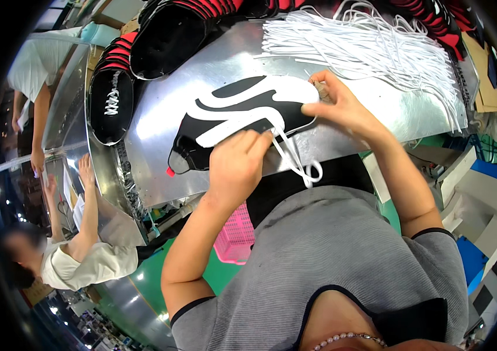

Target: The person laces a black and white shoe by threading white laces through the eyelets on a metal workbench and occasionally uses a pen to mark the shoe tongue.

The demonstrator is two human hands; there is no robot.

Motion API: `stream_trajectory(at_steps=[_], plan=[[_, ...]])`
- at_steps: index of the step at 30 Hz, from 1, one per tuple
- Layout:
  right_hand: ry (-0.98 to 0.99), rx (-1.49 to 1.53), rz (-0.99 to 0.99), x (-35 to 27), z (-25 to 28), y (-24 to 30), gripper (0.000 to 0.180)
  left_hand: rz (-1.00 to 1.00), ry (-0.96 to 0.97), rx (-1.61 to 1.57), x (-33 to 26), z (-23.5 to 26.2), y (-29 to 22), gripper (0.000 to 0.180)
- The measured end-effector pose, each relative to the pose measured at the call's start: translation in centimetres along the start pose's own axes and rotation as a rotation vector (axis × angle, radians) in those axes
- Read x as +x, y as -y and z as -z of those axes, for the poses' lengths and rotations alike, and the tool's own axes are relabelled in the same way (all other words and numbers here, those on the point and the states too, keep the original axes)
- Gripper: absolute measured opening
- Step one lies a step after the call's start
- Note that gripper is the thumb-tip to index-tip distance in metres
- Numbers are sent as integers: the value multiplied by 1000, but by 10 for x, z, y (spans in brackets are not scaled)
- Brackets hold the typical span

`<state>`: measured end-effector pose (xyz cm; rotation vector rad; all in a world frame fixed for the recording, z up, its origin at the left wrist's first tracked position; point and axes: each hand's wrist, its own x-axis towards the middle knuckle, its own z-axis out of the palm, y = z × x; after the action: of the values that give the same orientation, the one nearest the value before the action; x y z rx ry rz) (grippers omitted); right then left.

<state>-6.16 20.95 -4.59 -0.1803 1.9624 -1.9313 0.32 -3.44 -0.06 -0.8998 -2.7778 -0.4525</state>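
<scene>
Metal worktable point(202, 76) fills the view, factory floor beyond. Left hand point(238, 167) is clamped down on the near edge of a black-and-white shoe upper point(242, 108), fingers closed over a white lace point(295, 164) that loops off the table edge below the upper. Right hand point(339, 105) pinches the upper's far end. Loose laces point(365, 47) lie heaped just beyond the upper; finished shoes point(111, 96) sit to its left. Risk: the dangling loop could snag or pull through if the pinch slackens.

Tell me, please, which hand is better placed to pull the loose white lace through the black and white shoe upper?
Probably the left hand: it already pinches the white lace at the edge of the shoe upper. The right hand grips the upper's far end, steadying it on the metal table.
</scene>
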Motion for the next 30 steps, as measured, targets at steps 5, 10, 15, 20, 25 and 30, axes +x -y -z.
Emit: stream_trajectory(at_steps=[5,10,15,20,25,30], plan=[[-138,-64,140,-2,-15,10,63,758,495,-979,5,27,34,51],[-87,-258,156,-5,-21,13,60,1036,671,-1076,25,22,31,39],[-119,-139,159,2,-21,0,56,978,277,-1233,20,-7,43,16],[-136,7,-244,-1,-14,4,45,685,146,-674,25,-12,54,13],[-31,25,-284,1,-6,7,43,875,288,-1036,35,-8,51,16],[-23,-110,-159,1,-3,-11,43,823,301,-901,37,-9,47,15]])
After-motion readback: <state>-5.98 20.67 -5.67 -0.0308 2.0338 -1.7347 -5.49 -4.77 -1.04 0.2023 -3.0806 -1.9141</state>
